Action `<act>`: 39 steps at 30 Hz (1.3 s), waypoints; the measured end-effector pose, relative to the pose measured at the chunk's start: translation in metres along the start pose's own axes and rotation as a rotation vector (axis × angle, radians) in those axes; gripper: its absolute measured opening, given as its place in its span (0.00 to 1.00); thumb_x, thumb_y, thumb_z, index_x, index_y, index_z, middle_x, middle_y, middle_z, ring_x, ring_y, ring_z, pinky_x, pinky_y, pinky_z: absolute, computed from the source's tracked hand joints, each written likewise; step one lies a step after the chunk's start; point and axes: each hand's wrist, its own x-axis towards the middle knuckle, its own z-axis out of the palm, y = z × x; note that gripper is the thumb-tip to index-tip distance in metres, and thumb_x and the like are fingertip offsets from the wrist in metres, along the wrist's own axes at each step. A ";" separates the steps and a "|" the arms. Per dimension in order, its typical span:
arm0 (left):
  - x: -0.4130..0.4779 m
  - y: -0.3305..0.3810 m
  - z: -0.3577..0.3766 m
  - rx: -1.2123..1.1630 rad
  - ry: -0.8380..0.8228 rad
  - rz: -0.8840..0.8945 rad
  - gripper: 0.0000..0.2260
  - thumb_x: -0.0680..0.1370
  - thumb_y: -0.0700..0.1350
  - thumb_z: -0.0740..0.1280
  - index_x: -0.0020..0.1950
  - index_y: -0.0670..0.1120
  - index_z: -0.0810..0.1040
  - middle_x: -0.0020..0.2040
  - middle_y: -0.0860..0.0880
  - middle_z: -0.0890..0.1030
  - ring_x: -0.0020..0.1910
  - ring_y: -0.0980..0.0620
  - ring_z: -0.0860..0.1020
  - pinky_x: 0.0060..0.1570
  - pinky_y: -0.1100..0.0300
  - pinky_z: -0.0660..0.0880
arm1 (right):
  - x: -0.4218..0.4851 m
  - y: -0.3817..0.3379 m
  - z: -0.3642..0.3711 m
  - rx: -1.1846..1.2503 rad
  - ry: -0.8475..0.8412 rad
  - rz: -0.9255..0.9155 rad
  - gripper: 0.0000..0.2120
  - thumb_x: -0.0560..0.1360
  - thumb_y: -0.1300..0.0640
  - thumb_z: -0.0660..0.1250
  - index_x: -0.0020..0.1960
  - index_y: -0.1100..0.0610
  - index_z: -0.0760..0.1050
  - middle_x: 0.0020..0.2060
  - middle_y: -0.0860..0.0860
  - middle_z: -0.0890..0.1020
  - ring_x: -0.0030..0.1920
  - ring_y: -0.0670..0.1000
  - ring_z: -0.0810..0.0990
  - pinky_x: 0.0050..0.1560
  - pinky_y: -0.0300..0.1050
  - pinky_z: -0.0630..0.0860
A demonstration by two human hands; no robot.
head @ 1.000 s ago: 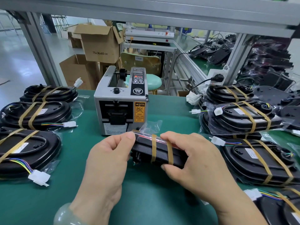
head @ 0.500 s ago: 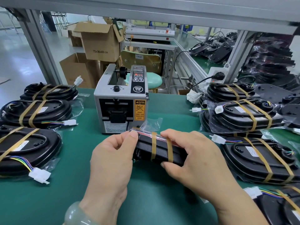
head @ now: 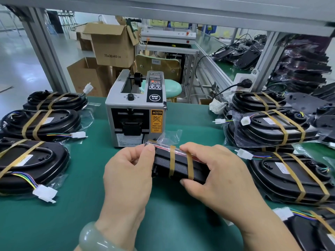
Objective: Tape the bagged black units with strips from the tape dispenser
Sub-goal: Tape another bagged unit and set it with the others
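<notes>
Head view: left hand [head: 126,171] and right hand [head: 217,176] grip taped black unit [head: 178,165] edgewise.

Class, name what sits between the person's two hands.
Head view: a bagged black unit, wrapped by two tan tape strips, gripped by the left hand and right hand.

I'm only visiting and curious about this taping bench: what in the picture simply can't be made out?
- Head view, held black unit: underside and ends covered by the left hand and right hand.
- Head view, tape dispenser: whether a strip waits in its outlet; slot too dark.
- Head view, dispenser's lower label: print too small.
- Head view, bottom-right unit: cut off by the frame edge.
</notes>
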 end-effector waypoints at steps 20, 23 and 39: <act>0.020 -0.004 -0.004 -0.183 -0.126 -0.229 0.04 0.75 0.43 0.70 0.48 0.50 0.82 0.41 0.56 0.84 0.39 0.59 0.79 0.45 0.59 0.73 | -0.001 -0.001 0.001 0.028 0.039 -0.003 0.25 0.58 0.46 0.70 0.54 0.40 0.72 0.38 0.36 0.78 0.39 0.47 0.72 0.38 0.40 0.72; 0.025 -0.005 -0.007 -0.154 -0.138 -0.273 0.11 0.78 0.46 0.65 0.39 0.51 0.84 0.37 0.57 0.84 0.39 0.58 0.79 0.45 0.56 0.72 | -0.001 0.001 0.001 0.043 0.019 -0.001 0.25 0.58 0.46 0.70 0.55 0.39 0.71 0.35 0.34 0.74 0.39 0.45 0.70 0.38 0.37 0.72; 0.035 0.003 -0.015 -0.131 -0.543 -0.242 0.16 0.55 0.56 0.73 0.39 0.51 0.83 0.41 0.49 0.80 0.35 0.57 0.75 0.38 0.62 0.70 | -0.002 0.014 -0.009 0.127 -0.248 0.013 0.38 0.56 0.36 0.68 0.65 0.30 0.59 0.52 0.28 0.72 0.54 0.38 0.68 0.57 0.31 0.64</act>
